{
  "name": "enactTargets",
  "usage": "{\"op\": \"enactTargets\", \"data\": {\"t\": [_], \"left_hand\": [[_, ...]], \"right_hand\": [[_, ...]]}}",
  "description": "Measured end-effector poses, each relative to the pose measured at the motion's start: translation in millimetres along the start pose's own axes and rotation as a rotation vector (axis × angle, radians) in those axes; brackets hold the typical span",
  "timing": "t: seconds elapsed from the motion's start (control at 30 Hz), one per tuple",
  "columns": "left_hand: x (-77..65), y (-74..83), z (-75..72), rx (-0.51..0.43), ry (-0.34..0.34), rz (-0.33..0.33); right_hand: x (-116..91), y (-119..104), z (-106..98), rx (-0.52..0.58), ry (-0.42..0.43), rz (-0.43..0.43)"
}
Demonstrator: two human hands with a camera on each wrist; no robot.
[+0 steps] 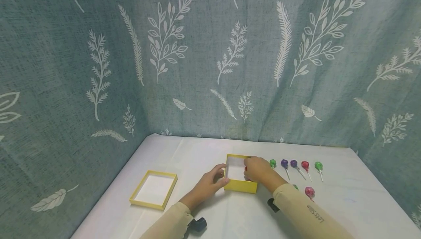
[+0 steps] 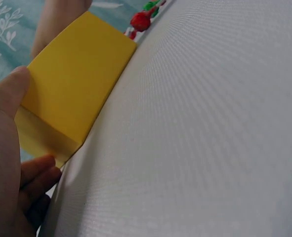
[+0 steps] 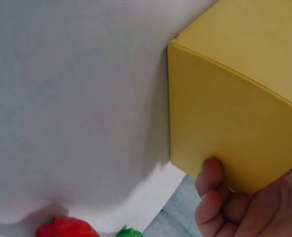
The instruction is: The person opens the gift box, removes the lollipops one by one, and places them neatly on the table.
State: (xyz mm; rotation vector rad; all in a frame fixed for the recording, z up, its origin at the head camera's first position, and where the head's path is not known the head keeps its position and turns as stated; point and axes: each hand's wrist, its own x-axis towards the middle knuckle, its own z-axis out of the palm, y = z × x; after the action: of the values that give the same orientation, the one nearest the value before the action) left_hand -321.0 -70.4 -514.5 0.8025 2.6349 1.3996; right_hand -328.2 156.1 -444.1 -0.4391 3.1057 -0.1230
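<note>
An open yellow box [image 1: 240, 186] with a white inside sits at mid-table. My left hand [image 1: 208, 181] grips its left front corner, thumb on the front wall and fingers at the left side; the left wrist view shows this thumb [image 2: 15, 89] against the yellow cardboard. Over the right wall reaches my right hand [image 1: 258, 169], its fingertips inside the box around a red lollipop [image 1: 245, 168], mostly hidden by the hand. In the right wrist view, curled fingers [image 3: 211, 180] show beside the box wall [image 3: 225, 118].
Left of the box lies a shallow yellow lid [image 1: 147, 205], white inside. To the right are several lollipops: purple [image 1: 284, 163], red [image 1: 305, 165], green [image 1: 318, 165] and pink [image 1: 309, 191]. Another green one [image 1: 272, 163] lies beside my right hand. A patterned curtain [image 1: 210, 56] hangs behind the table.
</note>
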Motion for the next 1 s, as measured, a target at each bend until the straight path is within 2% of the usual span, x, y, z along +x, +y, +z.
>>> {"op": "enactTargets", "data": {"t": [0.27, 0.63, 0.8, 1.0], "left_hand": [[1.3, 3.6, 0.5, 0.019, 0.004, 0.029], [2.0, 2.1, 1.2, 0.025, 0.008, 0.025], [1.4, 0.7, 1.1, 0.016, 0.007, 0.016], [0.9, -1.2, 1.6, 0.024, 0.015, 0.005]], "right_hand": [[2.7, 3.1, 2.4, 0.029, -0.032, 0.025], [1.0, 6.4, 3.9, 0.095, -0.029, 0.050], [2.0, 6.1, 4.6, 0.098, -0.002, 0.116], [4.1, 4.4, 5.6, 0.163, 0.095, 0.188]]}}
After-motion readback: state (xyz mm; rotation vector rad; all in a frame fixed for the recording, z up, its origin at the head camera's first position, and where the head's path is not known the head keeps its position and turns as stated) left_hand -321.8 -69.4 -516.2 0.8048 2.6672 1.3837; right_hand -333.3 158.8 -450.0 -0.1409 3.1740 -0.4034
